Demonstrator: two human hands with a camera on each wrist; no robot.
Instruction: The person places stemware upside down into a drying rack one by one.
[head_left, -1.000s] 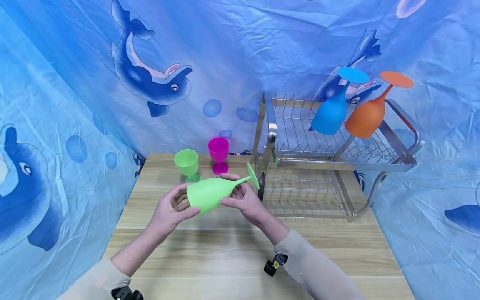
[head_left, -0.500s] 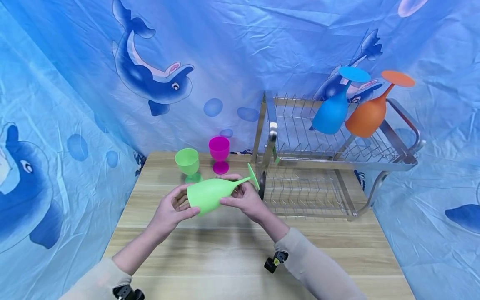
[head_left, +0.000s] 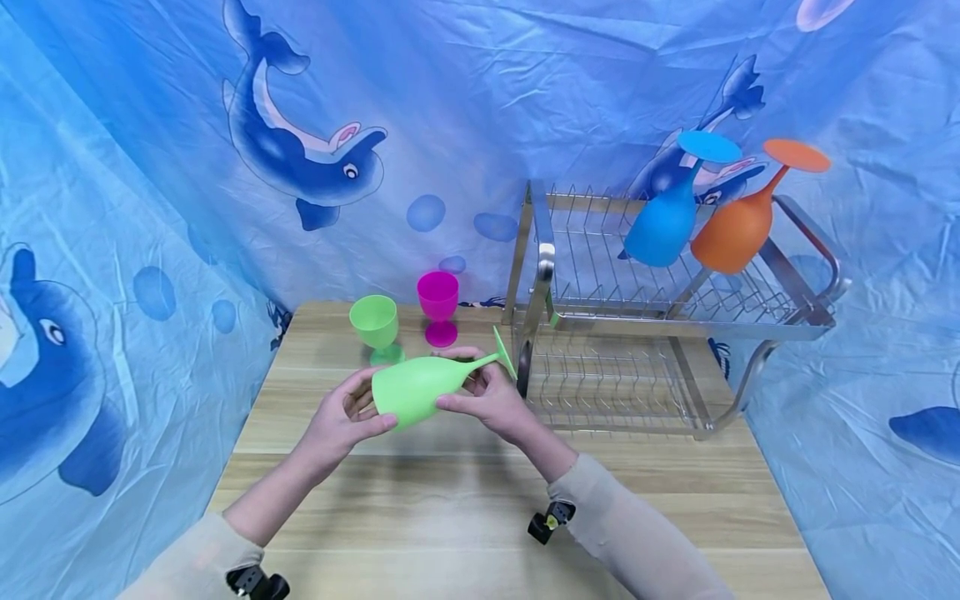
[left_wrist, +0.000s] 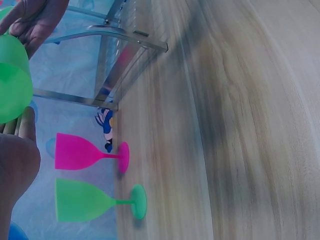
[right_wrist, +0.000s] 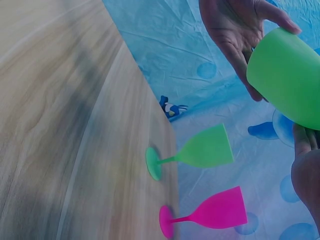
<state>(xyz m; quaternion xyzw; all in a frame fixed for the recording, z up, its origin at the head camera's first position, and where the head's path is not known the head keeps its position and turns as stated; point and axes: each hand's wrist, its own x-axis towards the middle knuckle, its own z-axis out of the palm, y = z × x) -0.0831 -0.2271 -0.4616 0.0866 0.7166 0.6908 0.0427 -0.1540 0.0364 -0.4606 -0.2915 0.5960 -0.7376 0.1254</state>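
A light green plastic goblet (head_left: 416, 390) is held sideways above the table, its rim to the left and its foot up to the right. My left hand (head_left: 347, 425) grips it at the rim end, thumb on the near side. Around the bowl's stem end curls my right hand (head_left: 487, 396), with the thumb in front and the other fingers partly hidden behind. In the left wrist view, the goblet's bowl (left_wrist: 14, 82) shows between both hands. Behind it, a second green goblet (head_left: 373, 321) and a magenta goblet (head_left: 438, 296) stand upright on the table.
At the right stands a two-tier metal dish rack (head_left: 600, 321). On its upper tier a blue goblet (head_left: 663, 225) and an orange goblet (head_left: 735, 233) lean upside down. The wooden table (head_left: 450, 517) is enclosed by a blue dolphin-print curtain (head_left: 465, 108).
The held goblet has tipped very slightly, its foot now seen more edge-on. Both hands stay nearly in place.
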